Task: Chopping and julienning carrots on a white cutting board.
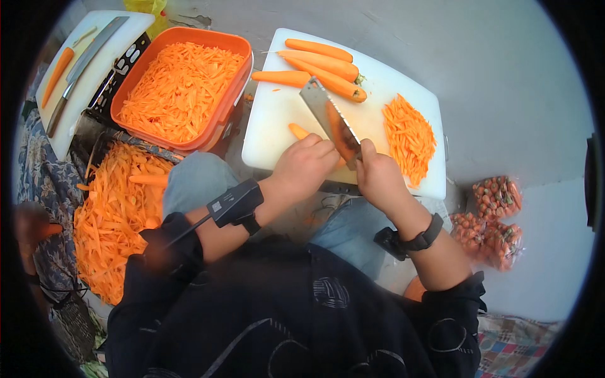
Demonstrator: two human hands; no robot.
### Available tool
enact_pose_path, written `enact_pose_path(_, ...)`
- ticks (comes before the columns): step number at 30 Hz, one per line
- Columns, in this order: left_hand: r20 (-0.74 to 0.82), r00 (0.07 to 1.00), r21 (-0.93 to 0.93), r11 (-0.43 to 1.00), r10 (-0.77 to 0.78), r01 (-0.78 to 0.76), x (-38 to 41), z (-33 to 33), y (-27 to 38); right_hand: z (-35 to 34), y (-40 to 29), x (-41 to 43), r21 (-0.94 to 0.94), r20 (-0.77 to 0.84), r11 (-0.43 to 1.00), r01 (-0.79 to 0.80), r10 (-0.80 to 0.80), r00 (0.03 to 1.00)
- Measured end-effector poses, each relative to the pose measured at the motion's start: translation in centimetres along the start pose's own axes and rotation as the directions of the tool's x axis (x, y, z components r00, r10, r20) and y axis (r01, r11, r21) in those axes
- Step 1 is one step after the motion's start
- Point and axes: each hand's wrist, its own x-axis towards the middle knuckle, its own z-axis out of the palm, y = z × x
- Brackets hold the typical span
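A white cutting board (269,113) lies before me. My right hand (380,177) grips the handle of a wide-bladed kitchen knife (326,113), its blade pointing away and to the left. Close by on the left, my left hand (307,165) holds a peeled carrot (299,131) against the board; much of that carrot is hidden by the hand and the blade. Several whole peeled carrots (326,64) lie at the far side of the board. A heap of carrot strips (409,139) rests on its right part.
An orange tub (246,45) full of carrot strips stands left. Nearer me is a pile of carrot peelings (111,227). Another board (134,21) holds a second knife (92,56) and a carrot (57,75). A co-worker's hand (32,227) shows far left. Bagged carrots (497,196) sit right.
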Motion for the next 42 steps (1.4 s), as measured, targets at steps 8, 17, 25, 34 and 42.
enact_pose_path(8,0.079,0.995,-0.016,0.998,-0.067,0.068,-0.2,0.1,-0.2,-4.0,-0.4,-3.0,-0.101,0.163,0.995,-0.002,0.018,0.986)
enact_pose_path(17,0.114,0.992,0.017,0.998,-0.057,0.055,-0.6,0.3,-0.1,-1.7,-0.7,-1.3,-0.103,0.163,0.994,0.045,-0.028,0.986)
enact_pose_path(25,0.07,0.996,-0.05,0.997,-0.06,0.064,-0.4,-0.3,0.0,0.7,1.0,-0.1,0.104,-0.067,0.994,-0.013,0.02,0.998)
enact_pose_path(34,-0.025,0.999,-0.058,0.998,-0.021,0.019,-0.3,0.1,-0.4,-4.2,-1.0,-2.8,-0.094,0.193,0.995,-0.02,0.038,0.981)
enact_pose_path(42,0.095,0.993,-0.037,0.996,-0.072,0.076,-0.8,0.3,-0.4,-2.2,-0.9,-0.9,-0.057,0.165,0.997,0.046,-0.036,0.986)
